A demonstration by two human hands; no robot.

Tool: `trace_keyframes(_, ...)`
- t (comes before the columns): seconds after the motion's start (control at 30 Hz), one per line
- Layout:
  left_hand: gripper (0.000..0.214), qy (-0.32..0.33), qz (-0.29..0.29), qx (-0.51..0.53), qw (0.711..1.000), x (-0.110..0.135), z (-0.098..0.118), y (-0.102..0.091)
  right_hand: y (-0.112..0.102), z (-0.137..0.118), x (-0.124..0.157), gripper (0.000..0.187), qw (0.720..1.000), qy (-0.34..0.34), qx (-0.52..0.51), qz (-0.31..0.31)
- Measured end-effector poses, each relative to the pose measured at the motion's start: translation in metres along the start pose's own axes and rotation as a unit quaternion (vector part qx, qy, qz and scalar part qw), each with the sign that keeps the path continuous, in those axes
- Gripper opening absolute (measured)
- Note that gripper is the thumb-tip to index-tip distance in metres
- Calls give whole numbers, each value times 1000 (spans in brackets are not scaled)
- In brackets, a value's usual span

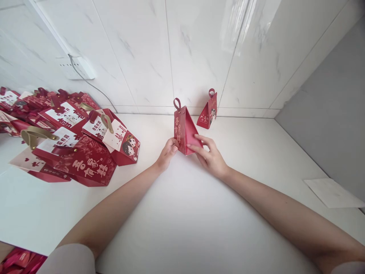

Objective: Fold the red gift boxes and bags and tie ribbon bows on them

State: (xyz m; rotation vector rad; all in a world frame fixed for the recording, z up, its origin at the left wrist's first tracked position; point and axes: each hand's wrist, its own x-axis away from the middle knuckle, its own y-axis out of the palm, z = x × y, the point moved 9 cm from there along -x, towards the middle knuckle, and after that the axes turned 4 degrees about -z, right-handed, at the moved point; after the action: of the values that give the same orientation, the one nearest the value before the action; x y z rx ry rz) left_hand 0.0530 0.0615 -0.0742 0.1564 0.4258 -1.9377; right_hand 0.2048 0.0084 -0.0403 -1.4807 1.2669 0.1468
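A red triangular gift box [180, 127] with pale characters and a ribbon loop on top stands upright on the white table, between my hands. Its lower left edge is pinched by my left hand [167, 153], thumb against the printed face. On the other side, my right hand [211, 156] lays its fingers on the plain pink-red side panel, holding the box from the right. Some fingertips are hidden behind it. Just behind to the right, a second red gift box [209, 112] with a loop and a small couple picture stands near the wall, apart from my hands.
Several larger red gift boxes with handles [91, 163] crowd the table's left side, with more piled behind [42, 99]. A white socket strip [76, 68] with a grey cable is at the marble-patterned wall [148, 45]. A white sheet [333, 192] lies at the right edge. Red items [21, 260] show below left.
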Motion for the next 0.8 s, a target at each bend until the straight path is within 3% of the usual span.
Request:
trace_keyframes(0.1, 57, 1, 0, -19, 1000, -1, -2, 0, 13, -10, 3, 47, 997, -55, 7, -61)
trace_keyframes(0.2, 52, -7, 5, -46, 999, 0, -2, -1, 13, -13, 5, 48, 995, -62, -22, -70)
trace_keyframes(0.33, 50, -6, 10, -47, 999, 2, 1, -1, -2, -2, 3, 62, 993, 40, -111, -8)
trace_keyframes(0.4, 47, 4, -3, -50, 999, 3, 5, 2, 1, 8, 4, 70, 979, 104, -173, -10)
trace_keyframes(0.57, 48, 1, -26, -54, 998, 3, 6, 6, 36, 29, 11, 81, 892, 226, -377, -101)
trace_keyframes(0.63, 52, -16, -21, -46, 999, 3, 2, 5, 43, 33, 13, 83, 871, 244, -410, -119)
trace_keyframes(0.8, 52, -22, -40, -20, 999, 4, 2, 8, 43, 33, 12, 85, 872, 242, -409, -118)
